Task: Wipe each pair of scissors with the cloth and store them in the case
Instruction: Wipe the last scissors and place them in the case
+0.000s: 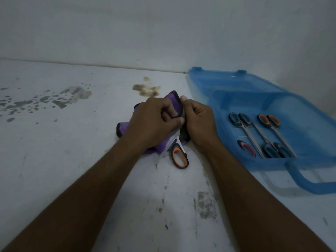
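My left hand (154, 119) grips a purple cloth (172, 102) with a black edge, thumb and fingers pinching it at the table's middle. My right hand (198, 122) is curled tight against it and holds a pair of orange-and-black scissors (179, 158). One handle loop and a bare blade stick out below the hands; the rest is hidden by the cloth and fingers. To the right lies the open blue translucent case (236, 160), with several scissors (254, 135) lying in its tray.
The case lid (227, 88) leans back against the wall at the right. Its blue carry handle (298, 177) points toward me. The white tabletop (91, 151) is scuffed, with dark stains (147, 89) just behind the cloth and more at the far left.
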